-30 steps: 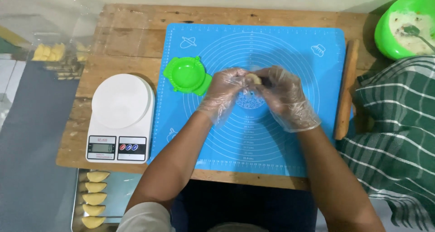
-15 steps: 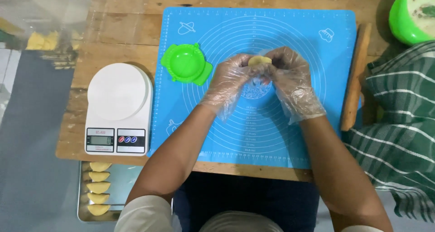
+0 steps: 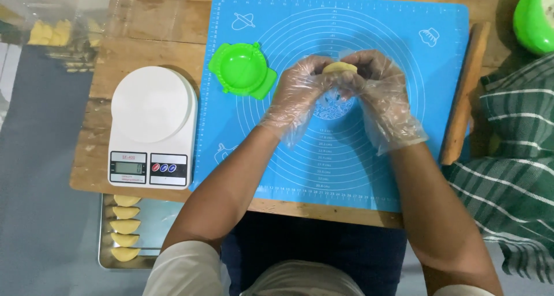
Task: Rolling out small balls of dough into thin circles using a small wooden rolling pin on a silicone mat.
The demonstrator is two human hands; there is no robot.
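two gloved hands, left hand (image 3: 300, 94) and right hand (image 3: 378, 88), fingers pinching yellow dough piece (image 3: 339, 68) above blue mat (image 3: 438, 59)

table (image 3: 144, 36): rough worn wood; mat (image 3: 358, 169): smooth matt blue silicone; press (image 3: 242, 71): glossy green plastic; gloves (image 3: 294, 99): thin crinkled clear plastic; scale (image 3: 151, 123): smooth white plastic

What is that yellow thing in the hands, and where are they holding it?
A small piece of yellow dough, pinched at its two ends by the gloved left hand and right hand, above the blue mat.
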